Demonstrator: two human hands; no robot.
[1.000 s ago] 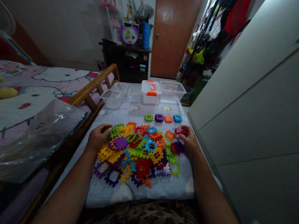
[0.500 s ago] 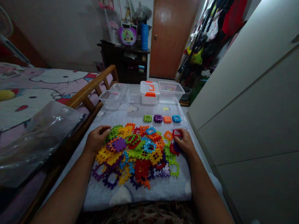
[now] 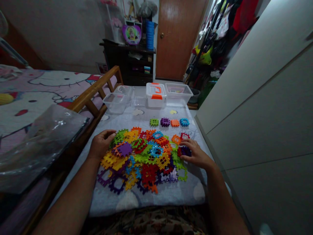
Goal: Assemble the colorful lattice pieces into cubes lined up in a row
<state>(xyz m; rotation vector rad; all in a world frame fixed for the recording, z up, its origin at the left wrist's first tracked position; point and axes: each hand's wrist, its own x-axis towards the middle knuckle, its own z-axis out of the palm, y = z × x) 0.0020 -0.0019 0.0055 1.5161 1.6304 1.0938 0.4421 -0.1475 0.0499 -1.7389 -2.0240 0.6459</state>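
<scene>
A heap of colourful interlocking plastic tiles [image 3: 143,156] lies on a grey cloth-covered table [image 3: 161,195]. My left hand [image 3: 101,145] rests on the heap's left edge with curled fingers touching green and yellow tiles. At the heap's right edge, my right hand [image 3: 195,153] lies with fingers reaching onto a purple tile [image 3: 186,151]. Just beyond its fingertips a red tile [image 3: 185,136] lies free. Further back stand a green tile [image 3: 154,122], a second purple tile [image 3: 165,122], an orange tile [image 3: 174,123] and a blue tile [image 3: 184,122] in a row.
Clear plastic tubs [image 3: 117,101] and a white box with orange latch [image 3: 156,94] stand at the table's far end. A wooden bed rail [image 3: 95,89] and plastic sheet [image 3: 36,140] lie left. A pale cabinet wall [image 3: 256,114] runs along the right.
My right hand let go of the red tile, which now lies on the cloth, and moved down onto the purple tile. The left hand stayed put.
</scene>
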